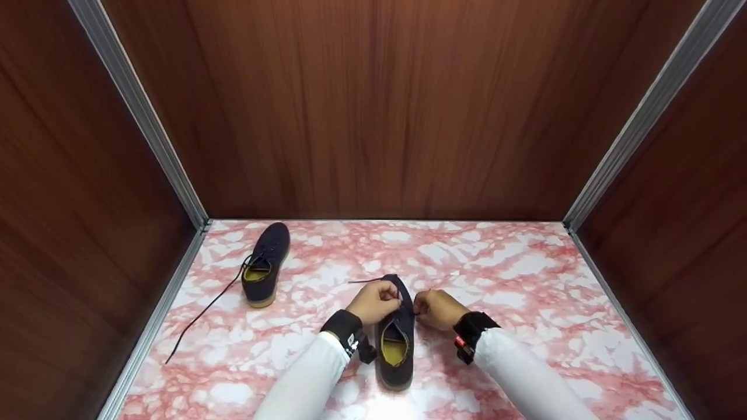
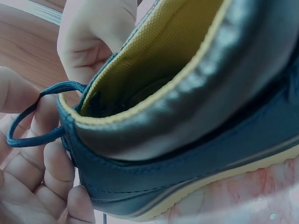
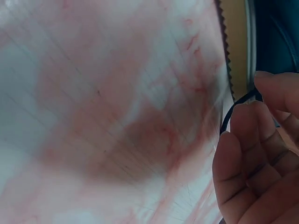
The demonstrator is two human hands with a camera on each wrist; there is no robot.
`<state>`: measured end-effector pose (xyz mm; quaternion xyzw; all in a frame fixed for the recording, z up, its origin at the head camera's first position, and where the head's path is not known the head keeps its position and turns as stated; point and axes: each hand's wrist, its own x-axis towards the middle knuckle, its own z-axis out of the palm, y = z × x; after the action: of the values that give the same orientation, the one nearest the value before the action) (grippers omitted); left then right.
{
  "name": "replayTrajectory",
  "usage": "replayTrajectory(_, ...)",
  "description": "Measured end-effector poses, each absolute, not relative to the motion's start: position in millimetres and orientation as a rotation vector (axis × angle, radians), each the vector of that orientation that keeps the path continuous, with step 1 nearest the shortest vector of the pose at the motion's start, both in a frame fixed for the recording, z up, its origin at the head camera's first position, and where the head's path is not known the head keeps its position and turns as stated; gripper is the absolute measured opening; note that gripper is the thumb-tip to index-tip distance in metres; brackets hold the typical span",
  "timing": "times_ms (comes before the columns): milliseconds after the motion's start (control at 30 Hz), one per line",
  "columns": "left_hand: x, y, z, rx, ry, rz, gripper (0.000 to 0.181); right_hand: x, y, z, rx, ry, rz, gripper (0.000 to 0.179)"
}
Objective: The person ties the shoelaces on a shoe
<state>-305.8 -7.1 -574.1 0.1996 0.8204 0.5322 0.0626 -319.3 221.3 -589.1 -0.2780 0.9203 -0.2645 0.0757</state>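
A dark navy shoe (image 1: 397, 376) with a yellow lining stands upright on the floor panel, toe pointing away from me. My left hand (image 1: 373, 303) is over the lacing from the left side. In the left wrist view its thumb and fingertips pinch a loop of dark shoelace (image 2: 35, 141) that comes out at the shoe's opening. At the shoe's right side, my right hand (image 1: 440, 309) has curled fingers and pinches a shoelace (image 3: 238, 100) between thumb and fingers beside the tan sole (image 3: 236, 51). Part of the lacing is hidden behind the left hand.
Further left stands a matching shoe (image 1: 273, 239), its long loose lace (image 1: 204, 310) trailing toward the front left. The surface (image 1: 513, 262) is pink-and-white marbled. Brown wood-look panels (image 1: 373, 116) with grey metal corner strips (image 1: 140, 111) enclose it at the back and both sides.
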Motion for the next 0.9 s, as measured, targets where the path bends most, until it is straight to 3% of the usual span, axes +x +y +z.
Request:
replayTrajectory(433, -309, -6, -573, 0.581, 2.459, 1.624, 0.012, -319, 222, -593, -0.960, 2.799, -0.759, 0.014)
replayTrajectory(800, -311, -6, -569, 0.411, 2.350, 1.687, 0.014, -317, 229, -586, -0.922, 2.794, -0.779, 0.015)
replayTrajectory(900, -312, -7, -567, 0.383, 2.294, 1.730, 0.029, -316, 232, -585, -0.906, 2.795, -0.783, 0.014)
